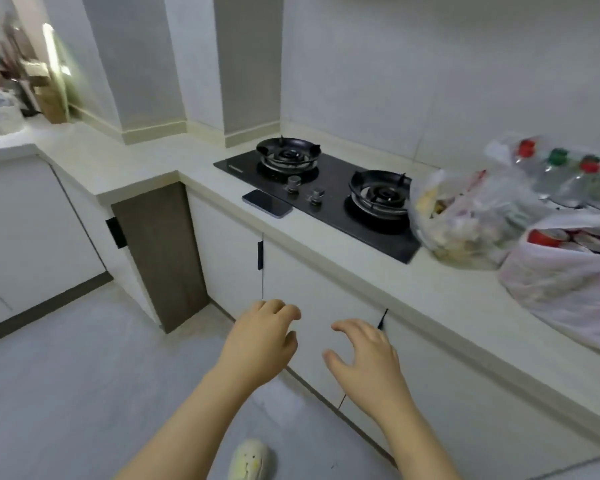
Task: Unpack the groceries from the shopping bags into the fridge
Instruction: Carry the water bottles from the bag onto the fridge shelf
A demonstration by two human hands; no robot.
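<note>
Start of unpacking: left hand [260, 341] and right hand [364, 358] hover empty, fingers [284, 311] loosely curled, while the full shopping bags [465, 220] sit on the counter [361, 268] right of the hob [326, 192]; the next move likely calls for a rightward reach into a bag

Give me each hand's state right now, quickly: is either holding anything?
Left hand: open, loosely curled, holding nothing.
Right hand: open, spread, holding nothing.
</note>
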